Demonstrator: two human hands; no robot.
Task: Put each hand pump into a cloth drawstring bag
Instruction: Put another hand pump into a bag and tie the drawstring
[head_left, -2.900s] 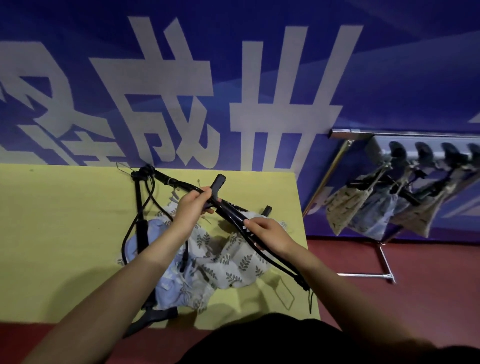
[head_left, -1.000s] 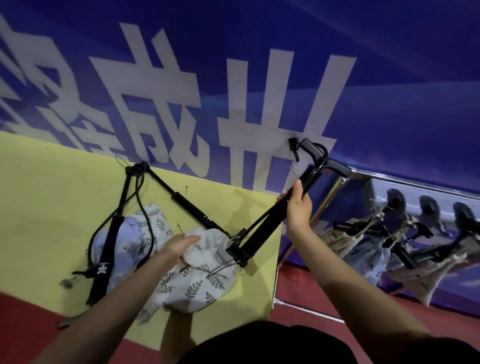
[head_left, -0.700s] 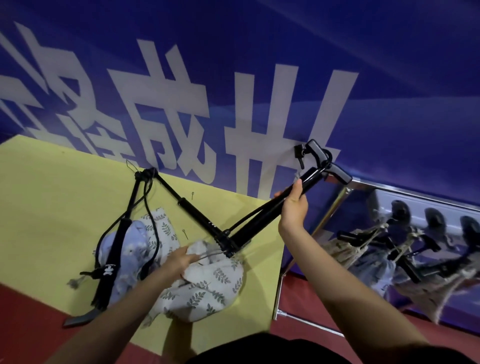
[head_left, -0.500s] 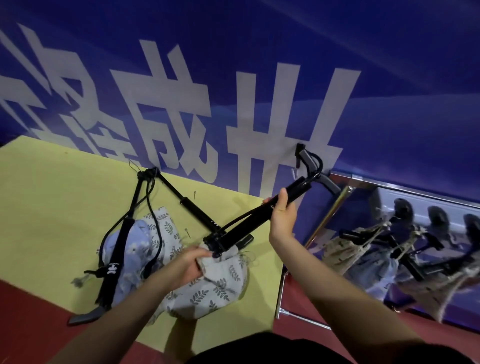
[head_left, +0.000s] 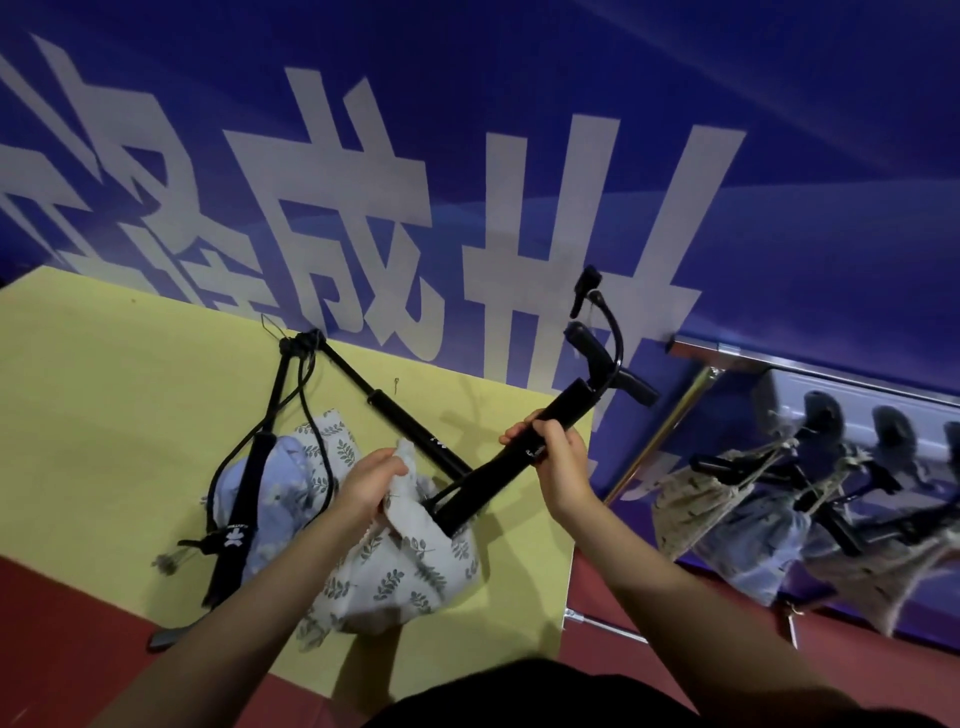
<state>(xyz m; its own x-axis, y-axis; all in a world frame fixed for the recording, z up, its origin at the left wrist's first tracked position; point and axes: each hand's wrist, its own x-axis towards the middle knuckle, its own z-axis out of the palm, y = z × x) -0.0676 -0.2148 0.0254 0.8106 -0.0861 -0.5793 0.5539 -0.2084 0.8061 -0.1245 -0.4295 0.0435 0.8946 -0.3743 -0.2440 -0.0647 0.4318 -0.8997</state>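
Note:
A black hand pump (head_left: 511, 457) slants up to the right, its T-handle high and its lower end inside the mouth of a white leaf-print drawstring bag (head_left: 400, 571) on the yellow table (head_left: 114, 415). My right hand (head_left: 550, 457) grips the pump's barrel near its middle. My left hand (head_left: 371, 483) pinches the rim of the bag and holds the mouth up. Two more black pumps (head_left: 244, 493) lie on the table to the left, joined at their far ends, one across a pale blue bag (head_left: 283, 493).
The table's right edge runs just past the bag, with red floor (head_left: 623, 670) beyond. To the right a metal rack (head_left: 685, 405) carries several bagged pumps (head_left: 737, 509) hanging in a row. A blue banner with white characters backs the table.
My right hand has lowered the pump's foot from above the table into the bag's mouth and slid down the barrel. My left hand has lifted the bag's rim.

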